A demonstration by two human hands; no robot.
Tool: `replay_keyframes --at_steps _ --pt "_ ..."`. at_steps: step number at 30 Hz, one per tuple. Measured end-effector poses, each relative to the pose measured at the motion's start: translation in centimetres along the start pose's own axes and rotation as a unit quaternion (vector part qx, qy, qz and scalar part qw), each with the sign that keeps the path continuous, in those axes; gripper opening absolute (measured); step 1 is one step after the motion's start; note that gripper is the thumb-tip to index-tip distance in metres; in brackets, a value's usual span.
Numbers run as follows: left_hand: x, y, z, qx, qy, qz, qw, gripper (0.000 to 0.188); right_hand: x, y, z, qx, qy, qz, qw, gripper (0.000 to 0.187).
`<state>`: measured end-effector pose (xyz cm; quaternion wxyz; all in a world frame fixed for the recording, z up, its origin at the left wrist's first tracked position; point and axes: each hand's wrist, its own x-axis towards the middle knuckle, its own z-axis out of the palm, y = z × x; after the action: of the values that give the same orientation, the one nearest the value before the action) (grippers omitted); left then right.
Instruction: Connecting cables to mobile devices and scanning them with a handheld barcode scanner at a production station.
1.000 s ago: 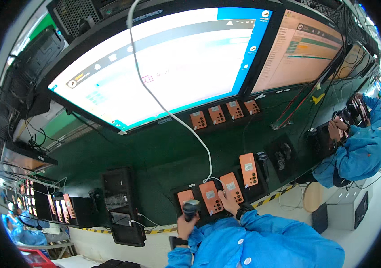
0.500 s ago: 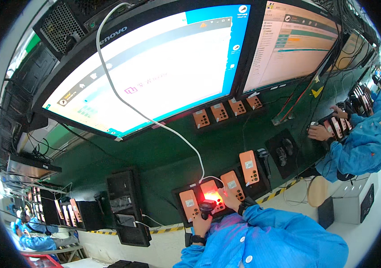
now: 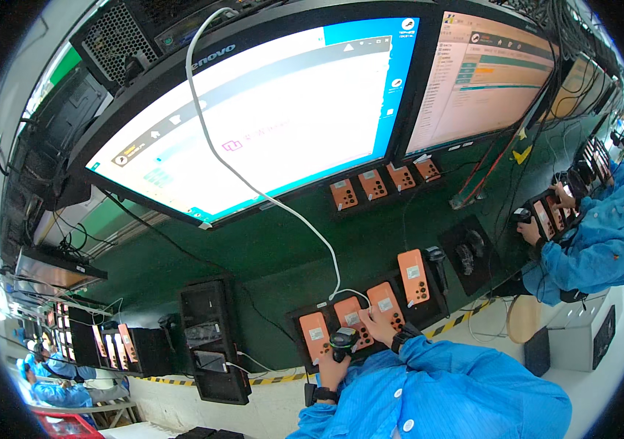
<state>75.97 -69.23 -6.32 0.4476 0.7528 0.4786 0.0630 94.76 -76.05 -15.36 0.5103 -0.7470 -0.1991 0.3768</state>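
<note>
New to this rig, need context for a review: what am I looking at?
There is no robot here: a person in blue works with two bare hands. The picture comes from the left of two fisheye cameras worn on the head, so straight edges bend near the rim. On the green bench, a dark tray holds orange phones, camera side up; four more phones sit below the monitors. The left hand holds what looks like a black handheld scanner. The right hand is at the middle phones; its grip is unclear. A white cable loops down toward the tray.
</note>
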Motion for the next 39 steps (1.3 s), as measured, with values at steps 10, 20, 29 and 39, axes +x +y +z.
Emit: replay_keyframes --at_steps 10,20,29,39 --pt "0.8 -1.8 -3.2 -0.046 0.181 0.026 0.982 0.033 -0.6 -1.8 -0.2 -0.032 -0.027 0.016 0.999 0.044" --pt "10.6 -11.5 -6.7 0.044 0.266 -0.104 0.957 0.046 -0.1 -5.1 2.8 -0.135 -0.006 0.032 0.99 0.05" --pt "9.8 -0.5 -1.6 -0.006 0.267 0.167 0.949 0.061 -0.4 -3.5 2.3 -0.102 -0.038 -0.026 0.994 0.037" --pt "6.6 2.5 1.4 -0.278 -0.108 0.096 0.95 0.024 -1.6 -7.8 -3.2 0.038 -0.094 -0.089 0.991 0.022"
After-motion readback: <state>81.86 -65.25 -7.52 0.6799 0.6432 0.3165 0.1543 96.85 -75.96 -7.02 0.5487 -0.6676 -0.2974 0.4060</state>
